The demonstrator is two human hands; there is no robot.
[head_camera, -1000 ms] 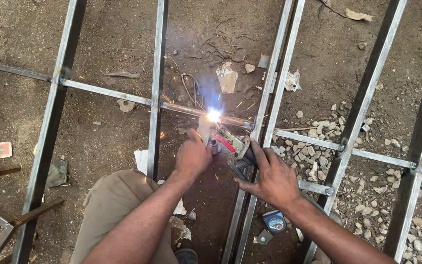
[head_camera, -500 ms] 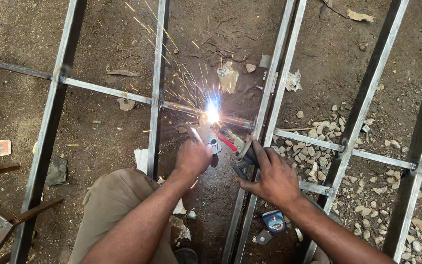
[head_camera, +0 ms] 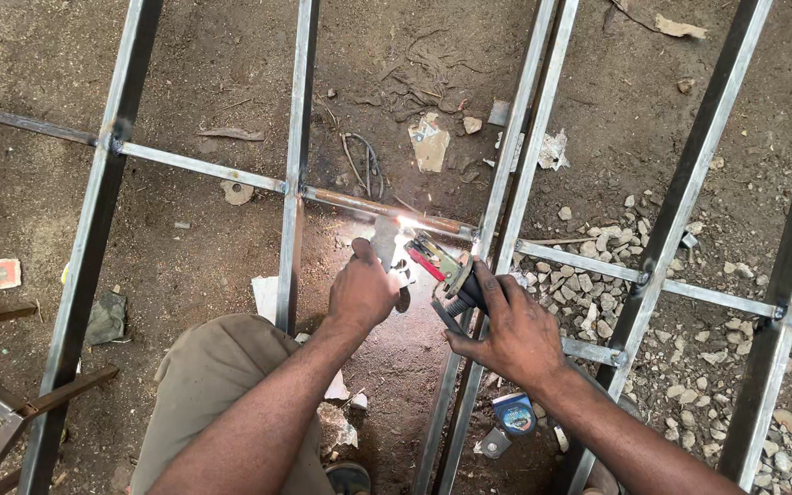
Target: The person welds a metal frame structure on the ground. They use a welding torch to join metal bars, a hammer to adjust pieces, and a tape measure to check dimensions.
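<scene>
Welding on a steel frame (head_camera: 297, 110) laid flat on the dirt floor (head_camera: 194, 55), the person crouches with both hands close together at one joint. The right hand (head_camera: 506, 332) is closed around the handle of an electrode holder (head_camera: 451, 275), whose red-and-metal clamp points up and away from the wrist. Just beyond its tip sits a small bright glow (head_camera: 405, 223) on a rusty cross bar (head_camera: 382, 208), right where that bar runs toward the paired long bars (head_camera: 515, 183) past the right hand. The left hand (head_camera: 362, 291) is curled shut around a small grey piece (head_camera: 384, 240) held upright just beside the glow; what that piece is cannot be told.

As for progress, I judge the frame mostly put together: the cross pieces further from the hands, on both sides, already sit joined to the long bars with dark marks at their joints. The rusty bar looks like the one being fixed now, and its end nearest the right hand seems only part done.

Near the right forearm a small blue tape measure (head_camera: 514, 413) lies on the floor, with loose gravel (head_camera: 616, 302) beyond it. A knee in tan trousers (head_camera: 217, 394) sits beneath the left arm.
</scene>
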